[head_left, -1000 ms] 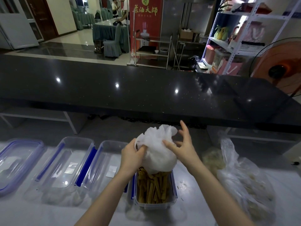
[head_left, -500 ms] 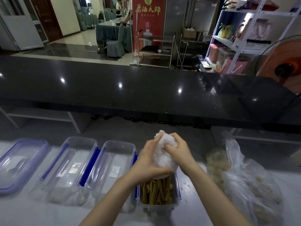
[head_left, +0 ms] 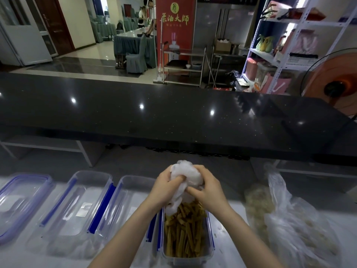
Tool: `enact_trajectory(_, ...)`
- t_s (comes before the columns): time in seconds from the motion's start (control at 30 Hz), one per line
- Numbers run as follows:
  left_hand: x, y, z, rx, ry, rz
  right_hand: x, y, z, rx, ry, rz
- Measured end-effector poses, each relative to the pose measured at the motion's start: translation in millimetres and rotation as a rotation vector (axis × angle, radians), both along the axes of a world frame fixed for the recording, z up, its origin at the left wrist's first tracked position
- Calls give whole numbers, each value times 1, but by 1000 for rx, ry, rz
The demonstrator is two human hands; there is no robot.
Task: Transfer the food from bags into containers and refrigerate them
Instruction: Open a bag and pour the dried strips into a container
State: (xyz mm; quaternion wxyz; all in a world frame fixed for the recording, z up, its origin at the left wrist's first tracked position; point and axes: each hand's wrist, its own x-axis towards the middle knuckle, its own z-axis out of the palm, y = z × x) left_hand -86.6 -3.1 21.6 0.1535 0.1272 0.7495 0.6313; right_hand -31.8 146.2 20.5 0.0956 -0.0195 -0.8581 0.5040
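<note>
1. Container (head_left: 186,257) nearest, on the white counter (head_left: 231,219), filled with tan-yellow food strips (head_left: 183,229); blue clips on both long sides.
2. Left hand (head_left: 166,187) and right hand (head_left: 209,190) directly above its far end, both grips curled tight on a crumpled white plastic bag (head_left: 185,176); a tail of the bag hangs down touching the strips.
3. Right of container: clear bag (head_left: 293,225) of pale food, lying on the counter, apart from it.
4. Left: two empty clear containers (head_left: 81,209), then a blue-rimmed lid (head_left: 21,200).
5. Far: black raised ledge (head_left: 173,117); orange fan (head_left: 336,84) at far right.
</note>
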Motion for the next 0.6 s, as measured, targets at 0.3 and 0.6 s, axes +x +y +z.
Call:
enact_trajectory(0.3, 1, -24, -23, -263, 200, 57, -40, 57, -18, 122, -296, -631)
enact_trajectory(0.6, 33, -7, -66, -775, 418, -259, -50, 60, -26, -222, -474, -466)
